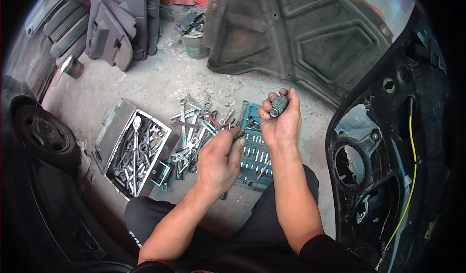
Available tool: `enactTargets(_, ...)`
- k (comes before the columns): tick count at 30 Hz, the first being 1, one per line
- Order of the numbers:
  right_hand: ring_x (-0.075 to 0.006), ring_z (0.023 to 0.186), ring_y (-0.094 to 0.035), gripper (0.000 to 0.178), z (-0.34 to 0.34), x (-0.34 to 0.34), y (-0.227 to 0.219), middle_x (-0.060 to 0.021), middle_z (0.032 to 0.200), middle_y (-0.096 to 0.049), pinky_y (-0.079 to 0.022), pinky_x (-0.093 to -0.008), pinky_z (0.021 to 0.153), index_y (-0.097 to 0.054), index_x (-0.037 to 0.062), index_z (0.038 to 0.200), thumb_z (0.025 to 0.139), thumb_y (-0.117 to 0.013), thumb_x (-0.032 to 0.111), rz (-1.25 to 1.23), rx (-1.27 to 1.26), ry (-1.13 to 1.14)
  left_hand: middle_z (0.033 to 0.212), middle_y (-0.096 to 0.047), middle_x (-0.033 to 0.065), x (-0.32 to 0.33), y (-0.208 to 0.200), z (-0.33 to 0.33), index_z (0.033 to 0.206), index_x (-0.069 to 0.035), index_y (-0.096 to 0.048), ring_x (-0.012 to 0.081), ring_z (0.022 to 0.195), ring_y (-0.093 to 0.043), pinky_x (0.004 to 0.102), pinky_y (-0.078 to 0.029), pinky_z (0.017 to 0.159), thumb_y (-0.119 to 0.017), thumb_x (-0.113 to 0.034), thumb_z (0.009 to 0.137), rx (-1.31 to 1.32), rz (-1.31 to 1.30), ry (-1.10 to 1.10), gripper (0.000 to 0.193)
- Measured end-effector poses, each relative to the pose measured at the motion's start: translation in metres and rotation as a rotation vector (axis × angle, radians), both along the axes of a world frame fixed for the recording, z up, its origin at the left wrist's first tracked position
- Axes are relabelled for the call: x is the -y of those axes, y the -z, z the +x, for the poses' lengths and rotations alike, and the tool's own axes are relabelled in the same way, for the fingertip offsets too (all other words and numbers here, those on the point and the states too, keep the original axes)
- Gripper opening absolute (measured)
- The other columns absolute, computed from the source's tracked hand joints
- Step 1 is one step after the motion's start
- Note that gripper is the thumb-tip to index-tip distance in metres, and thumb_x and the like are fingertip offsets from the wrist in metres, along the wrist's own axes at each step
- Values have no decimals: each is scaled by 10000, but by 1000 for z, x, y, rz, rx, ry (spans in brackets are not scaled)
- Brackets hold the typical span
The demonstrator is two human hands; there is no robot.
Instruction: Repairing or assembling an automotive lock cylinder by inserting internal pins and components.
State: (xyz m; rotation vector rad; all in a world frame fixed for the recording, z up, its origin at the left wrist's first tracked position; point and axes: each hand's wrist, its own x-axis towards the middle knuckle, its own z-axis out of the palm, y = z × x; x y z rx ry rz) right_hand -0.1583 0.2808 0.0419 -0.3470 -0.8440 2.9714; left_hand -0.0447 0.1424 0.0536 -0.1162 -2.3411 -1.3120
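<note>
My right hand (281, 126) is turned palm up, fingers curled and clamped on a dark metal cylinder (278, 105), its shiny round end facing me; it sits above the far right part of the open tool layout. My left hand (218, 160) is lower and nearer the middle, thumb and fingers together on a dark slim piece (240, 135) that pokes out toward the right (too blurred from here for me to name it).

Under and between the hands lies an open teal socket case (249, 112), with rows of silver sockets (261, 155) showing. Just left of it I see a heap of wrenches (193, 139) spread on the concrete floor (160, 86). Left of that heap stands an open metal toolbox (161, 152), crammed with hand tools, its lid (114, 127) tipped outward.

Farther out, a stripped car door (354, 127) fills my right side, a yellow cable (413, 144) running down it. A large moulded dark panel (247, 30) leans beyond the case; grey door trim panels (109, 35), stacked tyres (70, 33) and a bucket (195, 47) stand at the far left.
</note>
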Motion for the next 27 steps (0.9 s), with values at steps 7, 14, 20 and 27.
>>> enactTargets(7,-194,621,-576,304,23,43,-7,-84,923,-571,-434,-338,534,-488,99,1152,1134,-439,398,257,-29,-53,730,-677,171,14,-4,6,835,-36,-607,389,630,-669,481,-533,595,-721,-168,952,43,-401,7,209)
enactTargets(14,-184,602,-577,327,33,63,-7,-81,913,-570,-460,-328,508,-483,105,1140,1159,-392,418,425,-150,-30,730,-670,185,33,0,3,829,-18,-587,403,649,-683,505,-557,624,-710,-147,940,10,-470,40,210)
enactTargets(20,-150,843,-572,304,43,80,11,-79,984,-593,-509,-289,762,-478,83,1138,1173,-383,370,816,-307,-95,823,-714,239,55,-21,-12,928,24,-631,456,736,-702,545,-565,687,-693,-139,946,214,-367,111,175)
enactTargets(27,-152,770,-579,326,33,71,7,-80,989,-585,-523,-297,694,-466,94,1148,1166,-404,413,563,-208,-132,862,-734,134,56,7,-8,1159,76,-666,137,766,-685,311,-561,726,-721,-73,996,389,391,204,227)
